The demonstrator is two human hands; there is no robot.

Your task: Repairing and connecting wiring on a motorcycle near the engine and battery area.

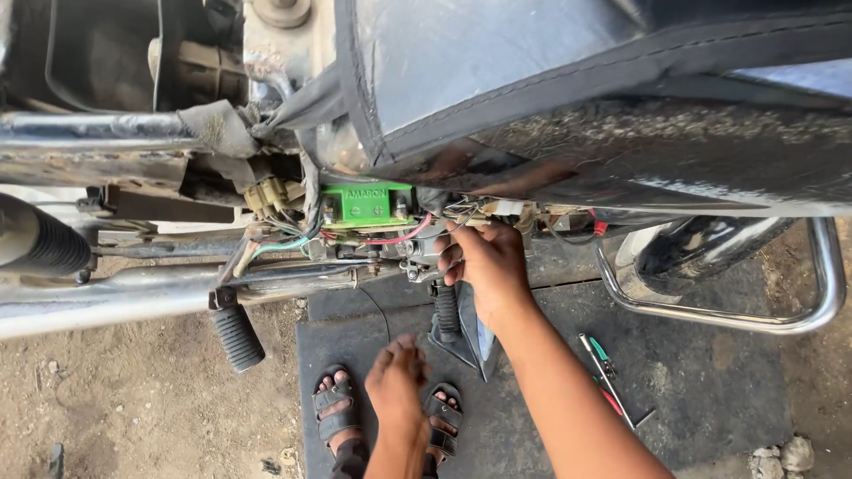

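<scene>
The green battery [366,203] sits in the open side bay of the motorcycle, just under the edge of the black seat cover [568,80]; its long axis runs left to right across the view, and its labelled face points out at the camera. Red and pale wires [390,238] loop below the battery, and a cluster of cream connectors [266,195] lies just left of it.

The right hand [484,262] reaches up to the wiring just right of the battery, fingers curled together at a bundle of thin wires [466,211] (whether they pinch a wire cannot be told, since the fingertips are tucked behind the knuckles). The left hand [395,377] hangs well below the battery, fingers loosely together, holding nothing visible, above two sandalled feet [337,412].

Below and right of the battery, screwdrivers [605,377] lie on a dark mat [710,390]. A black footpeg [238,337] juts down below and left. The motorcycle's top and ends are cut off.
</scene>
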